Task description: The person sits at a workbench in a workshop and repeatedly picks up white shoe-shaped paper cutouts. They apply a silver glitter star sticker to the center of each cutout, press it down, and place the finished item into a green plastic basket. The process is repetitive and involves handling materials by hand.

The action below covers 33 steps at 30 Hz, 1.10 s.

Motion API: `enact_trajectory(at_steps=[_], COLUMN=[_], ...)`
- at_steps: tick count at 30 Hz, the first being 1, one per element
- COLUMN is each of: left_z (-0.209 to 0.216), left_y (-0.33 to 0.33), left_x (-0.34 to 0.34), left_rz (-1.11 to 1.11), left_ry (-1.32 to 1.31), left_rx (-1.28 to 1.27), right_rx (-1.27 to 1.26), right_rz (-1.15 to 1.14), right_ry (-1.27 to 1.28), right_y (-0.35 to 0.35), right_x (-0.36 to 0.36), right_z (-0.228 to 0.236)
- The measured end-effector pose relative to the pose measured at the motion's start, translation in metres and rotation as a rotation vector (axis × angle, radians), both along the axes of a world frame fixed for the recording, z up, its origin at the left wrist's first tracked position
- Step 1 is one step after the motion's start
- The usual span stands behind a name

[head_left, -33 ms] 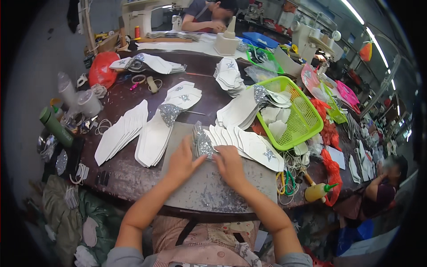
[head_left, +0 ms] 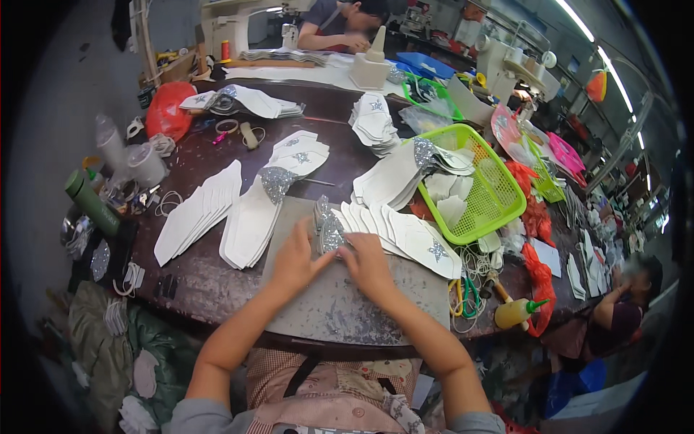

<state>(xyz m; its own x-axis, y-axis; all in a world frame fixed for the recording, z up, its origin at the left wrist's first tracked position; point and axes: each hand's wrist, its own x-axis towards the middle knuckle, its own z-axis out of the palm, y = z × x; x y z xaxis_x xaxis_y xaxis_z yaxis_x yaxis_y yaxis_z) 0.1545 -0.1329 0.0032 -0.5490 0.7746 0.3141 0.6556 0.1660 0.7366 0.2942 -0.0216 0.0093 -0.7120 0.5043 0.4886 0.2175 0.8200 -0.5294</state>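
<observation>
A small stack of silver glitter pieces [head_left: 331,233] lies on the grey work board [head_left: 325,307] in front of me. My left hand [head_left: 295,262] holds its left and near edges, thumb pointing right. From the other side my right hand [head_left: 367,264] grips the stack's near right edge with thumb and fingers. Both thumbs almost meet at the near end; the hands partly hide the stack. Right beside it, white cut pieces [head_left: 405,235] are fanned out, the outermost bearing a silver star. White pieces with a glitter band [head_left: 249,220] lie to the left.
A fan of plain white pieces [head_left: 199,213] lies farther left. A green basket [head_left: 499,195] holds white pieces at right. Near it are scissors [head_left: 470,296] and a yellowish glue bottle [head_left: 513,312]. A green flask [head_left: 90,206] is at far left. Two people [head_left: 325,29] sit nearby.
My right hand has shifted slightly left and away from me, closer around the glitter stack. My left hand stays nearly in place.
</observation>
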Motion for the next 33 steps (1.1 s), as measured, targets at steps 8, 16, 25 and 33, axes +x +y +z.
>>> enact_trajectory(at_steps=[8,16,25,33], left_z=[-0.015,0.024,0.035,0.014], left_y=[-0.005,-0.045,-0.066,-0.082], left_x=[0.0,0.035,0.087,0.102], left_rz=[-0.109,-0.01,-0.256,-0.204], left_ry=[0.201,0.05,-1.086,-1.389], left_rx=[0.076,0.236,0.279,0.28], right_rx=[0.076,-0.699,-0.432,-0.966], right_rz=[-0.183,-0.139,-0.108,0.064], right_ry=[0.11,0.624,0.424,0.572], right_y=[-0.004,-0.002,-0.106,-0.112], right_x=[-0.037,0.019,0.079,0.097], right_z=[-0.016,0.025,0.036,0.017])
